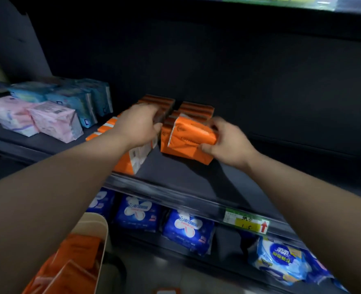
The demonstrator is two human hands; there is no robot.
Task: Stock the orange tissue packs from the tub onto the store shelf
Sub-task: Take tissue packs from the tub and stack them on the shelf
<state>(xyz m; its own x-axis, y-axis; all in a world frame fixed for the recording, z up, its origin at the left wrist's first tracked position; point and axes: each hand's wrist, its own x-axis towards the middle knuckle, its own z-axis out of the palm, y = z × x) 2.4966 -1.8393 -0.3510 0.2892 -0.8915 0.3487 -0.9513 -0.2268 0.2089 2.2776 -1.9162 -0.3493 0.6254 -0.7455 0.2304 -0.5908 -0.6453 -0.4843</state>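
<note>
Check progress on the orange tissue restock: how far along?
Done: shelved orange packs already stand in two rows on the shelf. In hand: the right hand grips an orange pack at the right row; the left hand holds the left row. Left: more orange packs lie in the tub.

Dim light, black back panel behind the right grip, yellow price tag on the rail below it.

Pink packs beside teal packs at left; lower down, blue packs near a yellow price tag.
</note>
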